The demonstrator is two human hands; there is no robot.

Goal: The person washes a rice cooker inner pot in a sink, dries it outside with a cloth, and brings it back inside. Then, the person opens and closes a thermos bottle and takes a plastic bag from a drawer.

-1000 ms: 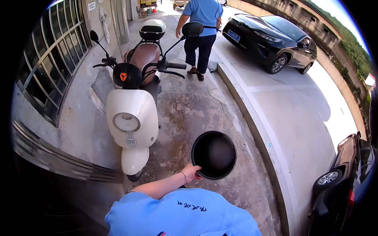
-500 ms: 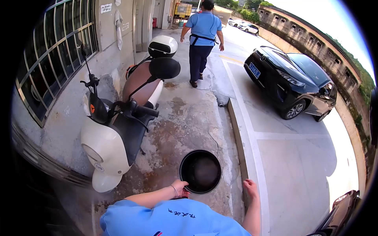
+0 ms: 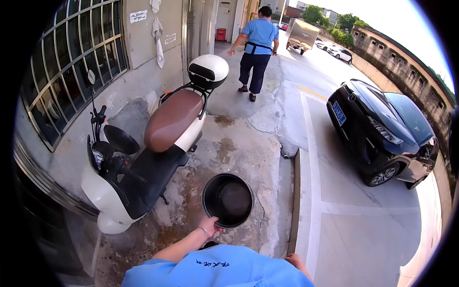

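A round black bucket [image 3: 227, 178] hangs out in front of my body, its dark inside facing up. My left hand [image 3: 210, 224] is closed on its near rim, thumb over the edge and fingers underneath. A thin bracelet circles that wrist. Shadow hides what, if anything, lies at the bucket's bottom. Down by my right side, my right hand [image 3: 295, 260] shows only in part beside my blue shirt [image 3: 220, 268]; its fingers are hidden and it is away from the bucket.
A white scooter [image 3: 189, 143] with a brown seat stands close on the left, beside a barred window [image 3: 76, 62]. Ahead walks a person in blue [image 3: 259, 43]. A raised kerb [image 3: 303, 191] runs along the right, with a black car [image 3: 382, 129] beyond.
I have moved forward along the scooter. The bucket and my left hand have shifted slightly left in view. My right hand has dropped back, mostly out of sight. The person ahead has taken a step.
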